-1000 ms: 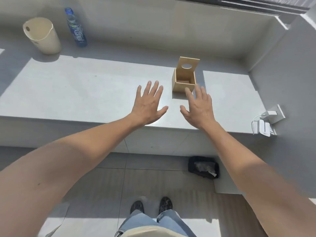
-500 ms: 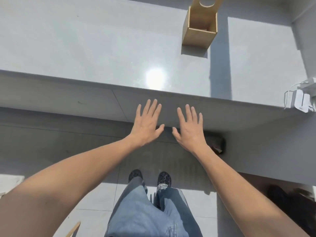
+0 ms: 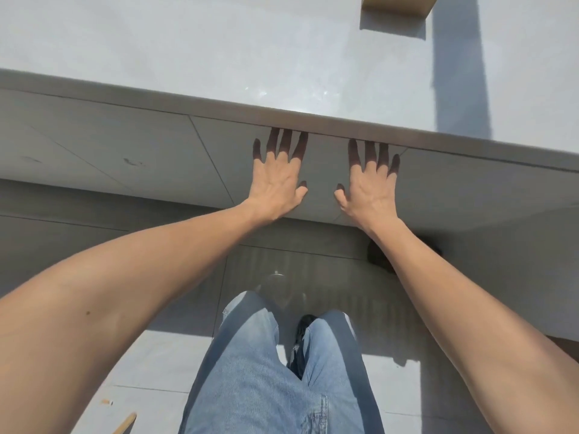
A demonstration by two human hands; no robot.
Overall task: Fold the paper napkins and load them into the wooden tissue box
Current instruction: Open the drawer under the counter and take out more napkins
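Only the bottom edge of the wooden tissue box (image 3: 399, 6) shows, at the top right on the grey stone counter (image 3: 219, 51). My left hand (image 3: 277, 180) and my right hand (image 3: 371, 183) are spread flat, palms down, side by side in front of the counter's vertical face, below its front edge. Their fingertips lie in the shadow under the ledge. Both hands hold nothing. No paper napkins are in view.
The counter's front edge (image 3: 282, 115) runs across the frame, dropping to the right. My legs in blue jeans (image 3: 272, 371) stand on the tiled floor. A dark object (image 3: 379, 260) lies on the floor behind my right forearm. A wooden stick end (image 3: 125, 424) shows bottom left.
The view has tilted further down, so the box has slid almost out of the top. Both hands have dropped from above the counter to in front of its face, still spread.
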